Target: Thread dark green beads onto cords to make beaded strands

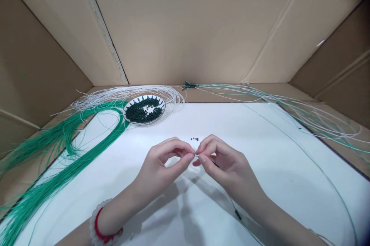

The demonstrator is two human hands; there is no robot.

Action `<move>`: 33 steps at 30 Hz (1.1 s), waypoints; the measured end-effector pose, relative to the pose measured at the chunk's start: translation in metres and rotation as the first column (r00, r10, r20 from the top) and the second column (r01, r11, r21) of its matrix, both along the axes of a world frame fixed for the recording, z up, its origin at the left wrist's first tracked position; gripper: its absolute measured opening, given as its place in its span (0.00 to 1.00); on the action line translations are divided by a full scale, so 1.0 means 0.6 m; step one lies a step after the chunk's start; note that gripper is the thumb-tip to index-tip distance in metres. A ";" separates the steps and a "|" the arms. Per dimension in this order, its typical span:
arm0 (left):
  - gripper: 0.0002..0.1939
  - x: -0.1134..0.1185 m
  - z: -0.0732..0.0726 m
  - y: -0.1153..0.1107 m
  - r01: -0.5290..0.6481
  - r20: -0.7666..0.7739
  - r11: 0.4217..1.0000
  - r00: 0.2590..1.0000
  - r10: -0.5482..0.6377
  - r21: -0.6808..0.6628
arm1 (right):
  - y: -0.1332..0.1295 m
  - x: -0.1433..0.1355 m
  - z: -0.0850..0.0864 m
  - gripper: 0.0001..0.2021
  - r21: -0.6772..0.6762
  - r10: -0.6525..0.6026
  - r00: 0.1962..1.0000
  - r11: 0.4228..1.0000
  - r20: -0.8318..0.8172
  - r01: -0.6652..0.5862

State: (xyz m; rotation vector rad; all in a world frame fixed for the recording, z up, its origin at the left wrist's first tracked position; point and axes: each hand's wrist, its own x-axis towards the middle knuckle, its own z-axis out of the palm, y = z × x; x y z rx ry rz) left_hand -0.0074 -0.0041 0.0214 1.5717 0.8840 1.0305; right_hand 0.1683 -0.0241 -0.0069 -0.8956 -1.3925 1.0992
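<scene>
My left hand (170, 157) and my right hand (221, 157) meet over the middle of the white board. Thumb and forefinger of each pinch a thin green cord (197, 155), of which a short piece shows between the fingertips. Below my right hand the cord hangs down, with a small dark knot or bead cluster (237, 214) on it. A few small dark beads (194, 139) lie on the board just beyond my fingertips. Further back at the left, a patterned plate (125, 117) holds many dark green beads (138, 112).
Green cords (95, 147) curve along the left side, beside white cords (115, 95). At the back, a bundle of cords (231, 87) with dark ends stretches right. A long thin cord (312, 159) crosses the white board (289, 184). Cardboard walls (187, 26) stand around.
</scene>
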 end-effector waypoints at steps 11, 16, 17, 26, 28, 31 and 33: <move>0.05 0.003 -0.007 0.006 -0.039 0.114 0.974 0.991 0.066 -0.223 | 0.003 -0.001 -0.003 0.07 -0.035 0.011 0.998 0.999 0.054 -0.009; 0.05 0.001 -0.012 0.008 -0.064 0.071 0.985 0.994 0.077 -0.163 | 0.006 -0.003 0.004 0.08 -0.070 0.046 0.997 0.997 0.054 -0.042; 0.06 0.000 -0.013 0.009 -0.083 0.067 0.983 0.993 0.095 -0.162 | 0.006 -0.002 0.004 0.08 -0.077 0.046 0.997 0.996 0.054 -0.042; 0.09 0.001 -0.010 0.009 -0.082 0.076 0.987 0.993 0.093 -0.140 | -0.001 0.000 -0.003 0.12 -0.217 0.145 0.986 0.968 0.078 -0.125; 0.09 0.001 -0.012 0.011 -0.075 0.088 0.986 0.992 0.089 -0.150 | 0.000 -0.003 -0.003 0.14 -0.209 0.131 0.987 0.972 0.088 -0.111; 0.09 0.000 -0.016 0.016 -0.052 0.111 0.982 0.991 0.073 -0.180 | 0.003 -0.003 -0.003 0.15 -0.182 0.096 0.991 0.980 0.091 -0.078; 0.09 -0.002 -0.018 0.017 -0.037 0.125 0.980 0.990 0.063 -0.198 | 0.004 -0.002 -0.003 0.15 -0.172 0.077 0.992 0.983 0.095 -0.060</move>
